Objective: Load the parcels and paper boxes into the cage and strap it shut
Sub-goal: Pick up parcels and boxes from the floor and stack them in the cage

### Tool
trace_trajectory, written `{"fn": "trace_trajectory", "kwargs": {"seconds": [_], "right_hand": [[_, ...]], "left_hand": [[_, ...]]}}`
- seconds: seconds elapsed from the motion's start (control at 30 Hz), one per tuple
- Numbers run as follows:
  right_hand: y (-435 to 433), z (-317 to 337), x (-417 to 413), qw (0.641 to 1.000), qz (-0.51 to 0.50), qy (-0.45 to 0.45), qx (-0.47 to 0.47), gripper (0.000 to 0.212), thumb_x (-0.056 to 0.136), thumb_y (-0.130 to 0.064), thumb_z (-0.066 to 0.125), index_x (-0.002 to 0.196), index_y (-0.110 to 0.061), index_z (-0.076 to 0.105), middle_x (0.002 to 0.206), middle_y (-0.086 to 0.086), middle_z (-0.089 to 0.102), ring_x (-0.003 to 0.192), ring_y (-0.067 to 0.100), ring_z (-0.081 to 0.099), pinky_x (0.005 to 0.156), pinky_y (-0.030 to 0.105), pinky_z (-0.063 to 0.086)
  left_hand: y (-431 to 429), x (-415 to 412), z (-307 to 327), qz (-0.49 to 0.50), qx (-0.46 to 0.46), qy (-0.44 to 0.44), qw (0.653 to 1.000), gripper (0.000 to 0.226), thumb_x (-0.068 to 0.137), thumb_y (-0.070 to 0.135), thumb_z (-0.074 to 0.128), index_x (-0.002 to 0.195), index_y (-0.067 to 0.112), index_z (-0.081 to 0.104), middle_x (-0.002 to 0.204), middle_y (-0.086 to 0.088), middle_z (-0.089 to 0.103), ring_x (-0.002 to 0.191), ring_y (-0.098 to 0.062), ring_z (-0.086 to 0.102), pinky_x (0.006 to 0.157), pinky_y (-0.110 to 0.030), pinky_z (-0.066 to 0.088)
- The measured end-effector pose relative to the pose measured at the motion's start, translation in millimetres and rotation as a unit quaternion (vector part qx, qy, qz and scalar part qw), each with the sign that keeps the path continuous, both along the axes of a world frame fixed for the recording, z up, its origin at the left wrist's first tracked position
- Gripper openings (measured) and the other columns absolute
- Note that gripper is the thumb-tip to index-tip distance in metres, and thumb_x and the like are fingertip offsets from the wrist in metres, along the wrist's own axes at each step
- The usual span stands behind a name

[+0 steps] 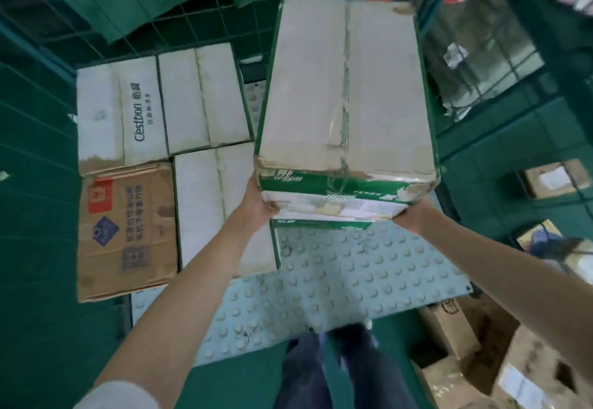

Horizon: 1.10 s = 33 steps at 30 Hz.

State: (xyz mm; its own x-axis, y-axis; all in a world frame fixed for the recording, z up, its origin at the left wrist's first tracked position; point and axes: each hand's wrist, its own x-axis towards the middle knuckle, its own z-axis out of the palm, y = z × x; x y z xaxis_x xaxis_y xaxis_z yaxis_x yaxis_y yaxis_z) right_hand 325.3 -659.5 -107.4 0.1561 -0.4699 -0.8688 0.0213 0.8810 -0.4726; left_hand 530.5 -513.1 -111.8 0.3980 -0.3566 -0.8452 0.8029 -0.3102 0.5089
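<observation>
Outstretched left hand (256,204) and right hand (413,220) grip the carton (346,87).

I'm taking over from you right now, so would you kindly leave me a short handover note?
Left hand and right hand grip the near corners of the green-edged box, held above the cage floor.
Done: four boxes lie flat on the floor's left, among them the Cestbon box.
Left: set this box down, load the parcels on the ground at right, strap shut.

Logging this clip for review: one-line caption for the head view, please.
Left hand and right hand hold a green-edged carton above the studded cage floor, beside four boxes already laid down.
</observation>
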Motion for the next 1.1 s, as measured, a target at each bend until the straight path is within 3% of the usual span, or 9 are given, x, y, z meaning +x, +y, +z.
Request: {"fn": "trace_trajectory", "kwargs": {"seconds": [0.13, 0.2, 0.3, 0.37, 0.43, 0.53, 0.73, 0.97, 1.1], "right_hand": [[-48, -44, 40, 0.999, 0.042, 0.005, -0.016, 0.046, 0.107, -0.022, 0.021, 0.14, -0.003, 0.047, 0.15, 0.017, 0.042, 0.128, 0.035, 0.05, 0.109, 0.047, 0.037], [-80, -69, 68, 0.997, 0.069, 0.003, -0.032, 0.048, 0.107, -0.023, 0.021, 0.146, -0.003, 0.039, 0.154, 0.016, 0.037, 0.141, 0.034, 0.038, 0.114, 0.045, 0.032], [-123, -100, 109, 0.994, 0.089, -0.016, -0.054, 0.046, 0.108, -0.029, 0.021, 0.129, -0.005, 0.054, 0.12, 0.013, 0.06, 0.113, 0.029, 0.059, 0.105, 0.045, 0.043], [-145, -118, 128, 0.993, 0.095, -0.019, -0.062, 0.049, 0.109, -0.035, 0.022, 0.124, -0.005, 0.058, 0.09, 0.012, 0.07, 0.08, 0.025, 0.069, 0.079, 0.04, 0.058], [-157, -139, 135, 0.99, 0.124, -0.011, -0.065, 0.057, 0.109, -0.038, 0.021, 0.094, -0.007, 0.066, 0.067, 0.009, 0.072, 0.057, 0.021, 0.07, 0.05, 0.032, 0.058], [-152, -161, 124, 0.981, 0.182, -0.042, -0.054, 0.075, 0.109, -0.03, 0.021, 0.057, -0.016, 0.074, 0.058, 0.002, 0.07, 0.05, 0.015, 0.069, 0.044, 0.026, 0.055], [-151, -175, 95, 0.977, 0.188, -0.084, -0.051, 0.047, 0.107, -0.023, 0.026, 0.085, -0.013, 0.067, 0.068, 0.001, 0.073, 0.06, 0.015, 0.071, 0.053, 0.026, 0.058], [-167, -172, 25, 0.997, 0.04, 0.033, -0.06, 0.037, 0.108, -0.02, 0.021, 0.089, -0.014, 0.052, 0.086, 0.004, 0.058, 0.062, 0.013, 0.065, 0.063, 0.029, 0.055], [-192, -165, -13, 0.998, -0.043, 0.042, -0.025, 0.049, 0.105, -0.04, 0.025, 0.131, -0.01, 0.053, 0.13, 0.022, 0.056, 0.118, 0.038, 0.056, 0.106, 0.057, 0.039]], "left_hand": [[-38, 47, -38, 0.012, -0.015, -0.023, 1.0, 0.059, 0.102, 0.048, 0.035, 0.057, 0.025, 0.065, 0.057, 0.006, 0.063, 0.044, -0.008, 0.054, 0.041, -0.016, 0.036], [-60, 70, -61, 0.032, -0.027, -0.039, 0.998, 0.06, 0.103, 0.045, 0.034, 0.057, 0.024, 0.067, 0.059, 0.005, 0.065, 0.049, -0.009, 0.057, 0.048, -0.017, 0.038], [-85, 96, -94, 0.058, -0.077, -0.048, 0.994, 0.052, 0.106, 0.036, 0.031, 0.078, 0.018, 0.071, 0.068, 0.003, 0.073, 0.062, -0.012, 0.069, 0.05, -0.021, 0.053], [-89, 102, -111, 0.078, -0.091, -0.079, 0.99, 0.032, 0.104, 0.034, 0.038, 0.098, 0.015, 0.063, 0.085, 0.0, 0.075, 0.082, -0.017, 0.07, 0.066, -0.027, 0.059], [-84, 99, -135, 0.075, -0.102, -0.095, 0.987, 0.033, 0.104, 0.038, 0.038, 0.104, 0.017, 0.063, 0.099, -0.002, 0.073, 0.094, -0.021, 0.069, 0.079, -0.036, 0.059], [-71, 81, -163, 0.072, -0.114, -0.094, 0.986, 0.038, 0.107, 0.034, 0.028, 0.104, 0.021, 0.064, 0.096, 0.002, 0.076, 0.092, -0.019, 0.071, 0.076, -0.037, 0.06], [-68, 51, -170, 0.062, -0.107, -0.133, 0.983, 0.037, 0.108, 0.029, 0.029, 0.104, 0.021, 0.065, 0.097, 0.003, 0.076, 0.096, -0.021, 0.07, 0.088, -0.044, 0.057], [-100, -6, -165, 0.009, -0.073, -0.098, 0.992, 0.049, 0.108, 0.045, 0.022, 0.133, 0.019, 0.056, 0.109, 0.008, 0.073, 0.11, -0.019, 0.065, 0.099, -0.044, 0.05], [-136, -38, -161, -0.012, -0.063, -0.067, 0.996, 0.043, 0.106, 0.047, 0.031, 0.126, 0.023, 0.06, 0.107, 0.007, 0.074, 0.105, -0.017, 0.066, 0.107, -0.044, 0.044]]}}
